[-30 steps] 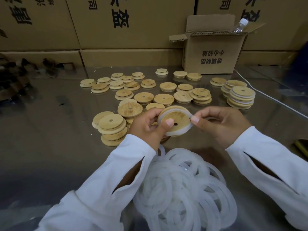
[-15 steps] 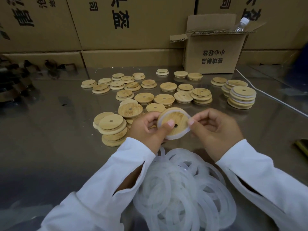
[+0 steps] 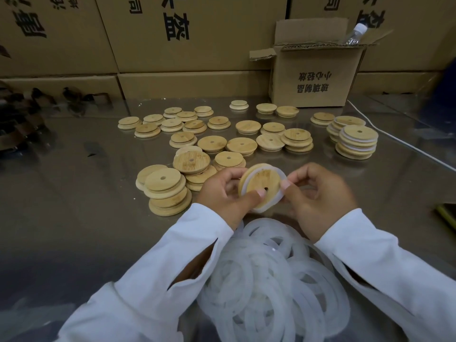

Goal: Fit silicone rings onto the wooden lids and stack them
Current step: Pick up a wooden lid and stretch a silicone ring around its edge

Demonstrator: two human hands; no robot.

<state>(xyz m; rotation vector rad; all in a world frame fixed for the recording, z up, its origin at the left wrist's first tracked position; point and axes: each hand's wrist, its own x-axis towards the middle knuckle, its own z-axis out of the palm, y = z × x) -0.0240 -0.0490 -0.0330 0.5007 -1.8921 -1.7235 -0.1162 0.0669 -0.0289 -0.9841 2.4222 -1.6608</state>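
One wooden lid (image 3: 262, 180) pinched by left hand (image 3: 222, 195) and right hand (image 3: 318, 197), open box (image 3: 313, 70) holding bottle (image 3: 355, 33).

Centre frame: one wooden lid (image 3: 261, 183), white silicone ring (image 3: 264, 209) round its rim, held by the left hand (image 3: 222, 193); the right hand (image 3: 318, 201) pinches the ring's edge. Lower centre: heap of loose rings (image 3: 271, 280) on the worktop (image 3: 74, 206). Above: scattered bare lids (image 3: 212, 143), a ringed stack (image 3: 357, 141) at right, an open carton (image 3: 315, 77) upper right.

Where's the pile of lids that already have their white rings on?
In the head view, the finished stack stands on the table at the right, beyond the right hand, beside the white cable.
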